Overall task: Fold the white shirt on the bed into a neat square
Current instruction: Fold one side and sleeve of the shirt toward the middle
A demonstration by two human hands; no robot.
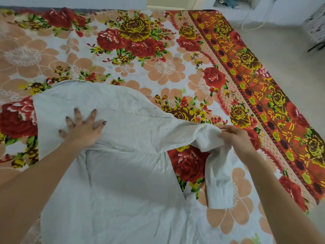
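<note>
White shirt [123,173] lies spread on the bed [158,50], near-centre, body running near-far. Right grip [235,138] pinches the sleeve [217,173] at its bend. The sleeve drapes toward the near side, cuff [219,198] at the end, long axis near-far. Body sits left of that grip, so the fold probably goes leftward. Left grip [82,129] released, fingers splayed flat, pinning the far-left panel. Thin, creased, limp cloth.

A pale floor [281,88] lies right of the flowered bed [158,50]. A white cable [244,23] lies by the white wall [284,13], near a speckled cabinet [316,23].
</note>
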